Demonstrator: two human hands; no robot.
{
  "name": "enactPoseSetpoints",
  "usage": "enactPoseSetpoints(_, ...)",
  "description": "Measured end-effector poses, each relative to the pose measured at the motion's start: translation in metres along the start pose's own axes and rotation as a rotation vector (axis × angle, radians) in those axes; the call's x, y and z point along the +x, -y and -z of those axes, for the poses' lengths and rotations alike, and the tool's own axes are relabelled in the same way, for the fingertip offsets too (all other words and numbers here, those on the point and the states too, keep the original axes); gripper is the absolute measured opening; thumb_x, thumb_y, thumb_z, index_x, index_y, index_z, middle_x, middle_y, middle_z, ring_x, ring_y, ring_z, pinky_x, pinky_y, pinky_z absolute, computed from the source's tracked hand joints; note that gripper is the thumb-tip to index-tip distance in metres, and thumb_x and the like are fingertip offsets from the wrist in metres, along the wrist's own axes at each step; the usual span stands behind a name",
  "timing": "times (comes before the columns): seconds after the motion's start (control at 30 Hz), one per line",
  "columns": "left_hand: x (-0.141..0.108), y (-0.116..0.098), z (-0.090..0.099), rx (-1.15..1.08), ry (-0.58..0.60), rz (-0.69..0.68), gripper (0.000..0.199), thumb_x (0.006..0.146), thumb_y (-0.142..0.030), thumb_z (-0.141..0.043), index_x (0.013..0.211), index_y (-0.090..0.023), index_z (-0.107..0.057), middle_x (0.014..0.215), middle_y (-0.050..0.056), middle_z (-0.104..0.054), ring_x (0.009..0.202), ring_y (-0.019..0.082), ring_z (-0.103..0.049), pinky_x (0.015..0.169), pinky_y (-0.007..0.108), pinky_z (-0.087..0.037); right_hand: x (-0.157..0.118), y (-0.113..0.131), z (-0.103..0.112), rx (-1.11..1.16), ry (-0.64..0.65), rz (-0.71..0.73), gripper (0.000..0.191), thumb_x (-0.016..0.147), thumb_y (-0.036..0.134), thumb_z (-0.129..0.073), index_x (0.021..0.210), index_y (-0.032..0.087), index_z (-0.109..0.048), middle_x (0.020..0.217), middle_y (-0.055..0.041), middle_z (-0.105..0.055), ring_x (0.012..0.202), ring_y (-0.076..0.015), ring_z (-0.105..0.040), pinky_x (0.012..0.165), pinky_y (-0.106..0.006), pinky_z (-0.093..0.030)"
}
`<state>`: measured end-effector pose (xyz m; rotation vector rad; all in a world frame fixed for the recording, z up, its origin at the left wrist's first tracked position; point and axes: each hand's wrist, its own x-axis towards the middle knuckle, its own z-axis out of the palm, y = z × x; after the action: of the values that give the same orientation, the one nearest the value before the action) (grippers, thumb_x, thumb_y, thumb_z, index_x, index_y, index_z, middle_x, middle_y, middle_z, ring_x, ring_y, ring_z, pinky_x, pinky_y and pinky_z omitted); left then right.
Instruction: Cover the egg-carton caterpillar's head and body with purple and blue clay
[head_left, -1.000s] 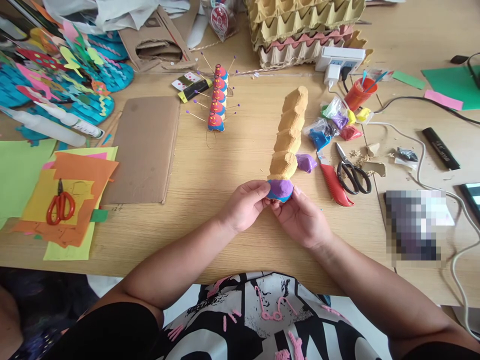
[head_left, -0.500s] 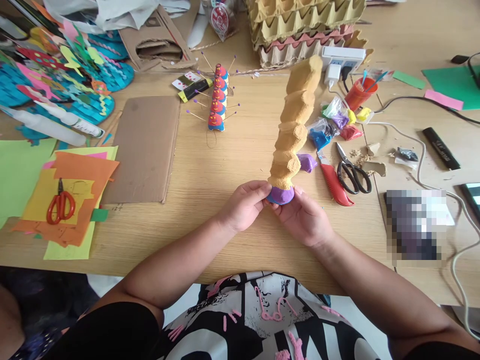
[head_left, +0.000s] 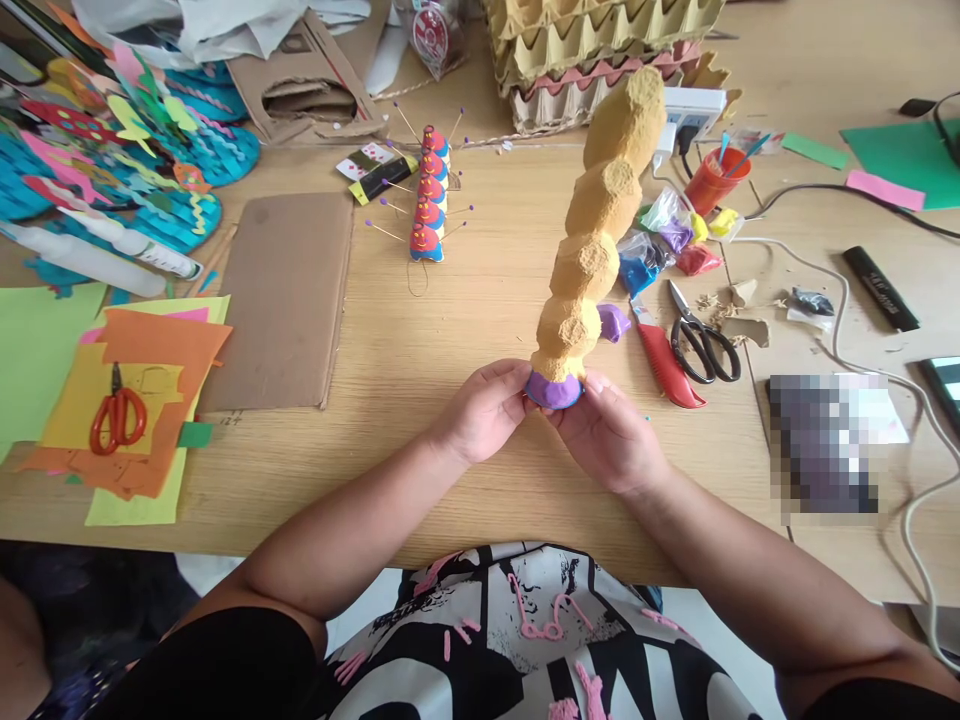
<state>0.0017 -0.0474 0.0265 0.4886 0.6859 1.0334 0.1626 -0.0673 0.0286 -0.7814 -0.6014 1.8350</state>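
A long yellow egg-carton strip point(head_left: 589, 265) with several bumps points away from me, raised over the table. Its near end is covered in purple clay point(head_left: 553, 389) with a blue edge beneath. My left hand point(head_left: 487, 410) pinches that end from the left, and my right hand point(head_left: 611, 430) grips it from the right. A lump of purple clay point(head_left: 613, 322) lies just beyond my right hand. Farther off stands a red and blue caterpillar figure point(head_left: 429, 195) with pins stuck in its sides.
Brown cardboard point(head_left: 281, 300) and orange-handled scissors point(head_left: 118, 418) on coloured sheets lie left. Right are a red cutter point(head_left: 670, 365), black scissors point(head_left: 705, 345), a red cup point(head_left: 716, 180) and a white cable. Egg trays point(head_left: 600, 45) are stacked at the back.
The strip's far end has tilted up and a little right, showing more of its bumpy top. Both hands keep their hold on the near end. The view has shifted slightly.
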Motion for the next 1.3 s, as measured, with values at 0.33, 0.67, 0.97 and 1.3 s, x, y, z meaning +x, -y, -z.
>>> enactPoseSetpoints(0.33,0.0003,0.0046,0.0008,-0.052,0.047,0.034,0.032,0.085,-0.044,-0.084,0.078,-0.015,-0.073,0.079,0.004,-0.067,0.075,0.014,-0.058,0.073,0.028,-0.049,0.0032,0.0008,0.0043,-0.056,0.068,0.034,0.027,0.088,0.05,-0.082,0.087,0.024,-0.077,0.089,-0.0029,-0.072,0.082,-0.0172,-0.061,0.08,-0.033,-0.055)
enactPoseSetpoints(0.67,-0.0007,0.0032,-0.0051,-0.241,-0.06,0.173,0.013,0.092,-0.028,-0.076,0.087,-0.015,-0.078,0.084,0.004,-0.07,0.075,0.012,-0.062,0.069,0.022,-0.053,0.0014,0.0001,-0.0003,-0.135,0.055,0.114,0.026,0.088,0.051,-0.083,0.08,0.026,-0.08,0.076,-0.0007,-0.068,0.075,-0.0175,-0.06,0.079,-0.037,-0.054)
enactPoseSetpoints(0.97,-0.0019,0.0021,-0.006,-0.289,-0.068,0.189,0.012,0.09,-0.026,-0.079,0.091,-0.014,-0.08,0.093,0.005,-0.075,0.081,0.012,-0.068,0.073,0.023,-0.057,-0.0002,-0.002,0.0006,-0.096,-0.035,0.13,0.024,0.08,0.046,-0.091,0.083,0.026,-0.079,0.079,0.0006,-0.07,0.078,-0.0168,-0.062,0.08,-0.036,-0.054)
enactPoseSetpoints(1.3,-0.0023,0.005,-0.0062,-0.31,-0.105,0.204,0.013,0.087,-0.025,-0.084,0.093,-0.014,-0.079,0.097,0.003,-0.076,0.083,0.009,-0.068,0.07,0.017,-0.056,0.0007,-0.0007,0.0012,-0.133,-0.073,0.213,0.022,0.079,0.043,-0.093,0.079,0.026,-0.079,0.076,0.0022,-0.069,0.076,-0.015,-0.06,0.078,-0.034,-0.051)
